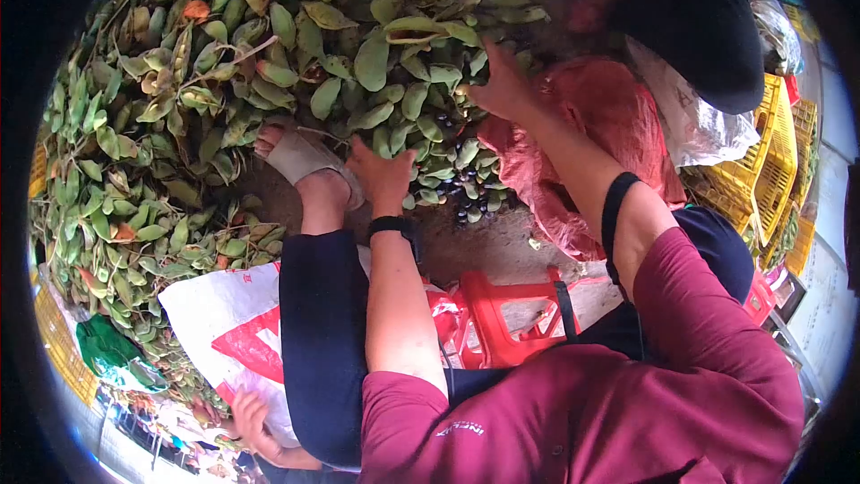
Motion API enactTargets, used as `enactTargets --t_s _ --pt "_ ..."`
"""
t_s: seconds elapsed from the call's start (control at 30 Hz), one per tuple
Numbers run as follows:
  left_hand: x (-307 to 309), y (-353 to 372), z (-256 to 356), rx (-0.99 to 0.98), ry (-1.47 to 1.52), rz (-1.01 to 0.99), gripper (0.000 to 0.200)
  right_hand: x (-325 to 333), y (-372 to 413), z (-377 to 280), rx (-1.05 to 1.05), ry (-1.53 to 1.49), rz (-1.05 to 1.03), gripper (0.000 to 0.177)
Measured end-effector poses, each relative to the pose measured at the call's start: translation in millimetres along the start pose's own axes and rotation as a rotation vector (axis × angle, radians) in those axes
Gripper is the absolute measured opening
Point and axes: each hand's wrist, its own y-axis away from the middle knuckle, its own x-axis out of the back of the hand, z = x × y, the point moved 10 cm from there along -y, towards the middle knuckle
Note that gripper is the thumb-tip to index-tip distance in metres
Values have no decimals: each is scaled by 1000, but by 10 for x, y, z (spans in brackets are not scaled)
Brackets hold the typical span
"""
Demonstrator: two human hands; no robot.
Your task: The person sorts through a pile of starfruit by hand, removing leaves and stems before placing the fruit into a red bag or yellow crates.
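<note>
A large heap of green seed pods (372,63) fills the ground ahead of me, some split open with orange-red insides. My left hand (385,175), a dark watch at its wrist, reaches down to the heap's near edge with thumb and forefinger apart. Further right, my right hand (503,85) stretches over the pods, thumb and forefinger spread wide; its other fingers are mostly hidden. Nothing is clearly held in either one. Small dark round seeds (470,184) lie among the pods between and below my hands.
A red mesh sack (618,116) lies under my right forearm. A red plastic stool (502,318) stands below. Yellow crates (766,157) are stacked at right. A white-and-red bag (242,314) lies left of my leg, with another person's hand (260,426) beside it. Another person's dark-clothed leg (699,36) is upper right.
</note>
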Motion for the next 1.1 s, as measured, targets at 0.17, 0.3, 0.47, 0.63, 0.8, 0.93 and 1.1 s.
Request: enactTargets --t_s 0.17,0.3,0.47,0.63,0.8,0.93,1.1 --pt "-115 -69 8 -22 -69 -30 110 -221 -167 -112 -122 139 -23 98" --pt "-94 91 380 -162 54 75 113 -329 -33 -559 27 103 -108 92" --pt "-5 101 186 40 -44 -70 116 -393 -51 -532 -36 19 -34 88" --pt "-106 1 104 -50 113 61 114 -590 150 -851 4 157 -198 87" --pt "-195 47 -39 -290 103 111 112 -703 258 -905 190 198 -263 92" --pt "-439 41 -36 148 823 -247 103 -781 303 -996 199 222 -227 94" --pt "-432 278 -85 215 1147 -322 94 -913 398 -980 196 128 -412 88"
